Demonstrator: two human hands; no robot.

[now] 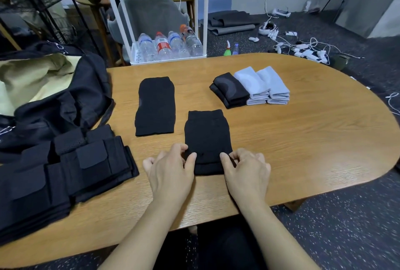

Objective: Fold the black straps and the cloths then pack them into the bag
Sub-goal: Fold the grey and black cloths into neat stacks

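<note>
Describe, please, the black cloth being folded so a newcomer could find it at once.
On the oval wooden table, look at the near edge, where the left hand and right hand meet. The black cloth lies between them; unlike the other flat black cloth farther back, its near end is pinched.

Office-like workroom — speckled floor (337, 226) (charging cables (307, 47)), bottle cart (168, 31)

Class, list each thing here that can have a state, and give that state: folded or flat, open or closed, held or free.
Near black cloth: flat, near edge turned up, pinched by left hand and right hand.
Far black cloth: flat, unfolded, free.
Dark patterned cloth: folded.
Two light grey cloths: folded.
Black duffel bag: open.
Black straps: stacked beside the bag.
</note>
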